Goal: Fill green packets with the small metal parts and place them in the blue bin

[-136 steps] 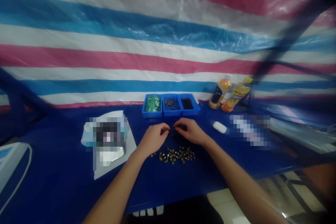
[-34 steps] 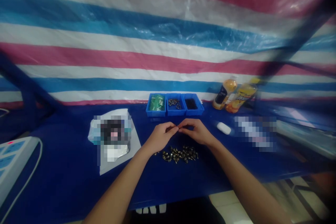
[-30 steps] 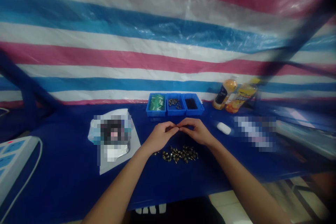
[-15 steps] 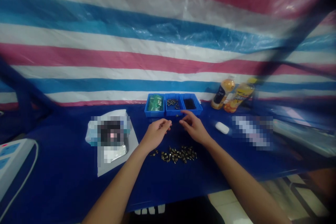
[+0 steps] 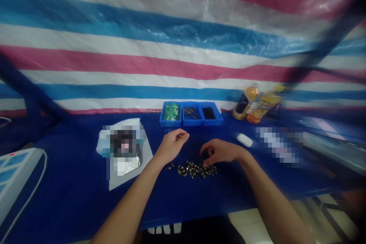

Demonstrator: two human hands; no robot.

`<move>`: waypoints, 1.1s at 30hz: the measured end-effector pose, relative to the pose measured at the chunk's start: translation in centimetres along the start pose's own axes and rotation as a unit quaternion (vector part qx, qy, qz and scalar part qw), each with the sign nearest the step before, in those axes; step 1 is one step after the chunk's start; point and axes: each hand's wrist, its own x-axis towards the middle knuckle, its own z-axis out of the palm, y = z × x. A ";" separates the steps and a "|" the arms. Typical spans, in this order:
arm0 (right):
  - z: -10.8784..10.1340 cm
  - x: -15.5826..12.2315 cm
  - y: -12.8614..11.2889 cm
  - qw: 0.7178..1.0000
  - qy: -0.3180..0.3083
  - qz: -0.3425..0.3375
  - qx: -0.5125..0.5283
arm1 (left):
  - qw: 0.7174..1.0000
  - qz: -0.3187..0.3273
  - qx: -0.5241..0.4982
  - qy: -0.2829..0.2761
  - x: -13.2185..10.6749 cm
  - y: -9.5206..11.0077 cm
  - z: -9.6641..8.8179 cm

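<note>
Backdrop: a striped plastic sheet (image 5: pixel 183 45) in red, white and blue hangs glossy and creased behind the whole bench.
Table: a dark blue table (image 5: pixel 71 198) with a smooth, dull top carries everything.
Power strip: a pale, flat power strip (image 5: pixel 14 175) lies at the table's front left corner.
Paper: a white sheet of paper (image 5: pixel 126 171) lies left of centre, partly blurred out.
Left hand: the left hand (image 5: pixel 171 146) hovers at mid-table, just behind the left end of the pile and clear of it. Its fingers (image 5: pixel 181 135) curl in close to the thumb; whether they hold anything cannot be told.
Right hand: the right hand (image 5: pixel 223 151) arches over the pile's right end. Its fingers (image 5: pixel 206 148) and thumb stand narrowly apart, tips down on the pieces; whether a piece is gripped cannot be told.
Bottles: two plastic bottles (image 5: pixel 246 103) of orange drink stand at the back edge, right of the trays.
Trays: three small square blue plastic trays (image 5: pixel 192 123) sit side by side at the middle of the back edge, one holding green bits, one metal bits, one dark bits.
Pile: a loose pile of small parts (image 5: pixel 196 169), brassy and dark, lies near the middle of the front edge.
Lump: a small, rounded white lump (image 5: pixel 245 140) rests right of the hands.
</note>
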 end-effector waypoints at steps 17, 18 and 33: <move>0.7 2.0 0.7 0.952 0.213 -0.085 -0.202 | 1.000 0.007 0.013 -0.013 -0.2 0.4 0.1; 0.8 2.1 0.8 0.949 0.219 -0.081 -0.211 | 1.000 0.007 0.015 -0.013 -0.2 0.4 0.1; 2.0 2.7 -1.3 0.928 0.322 -0.185 -0.034 | 0.998 0.038 0.032 -0.042 -0.3 0.4 0.9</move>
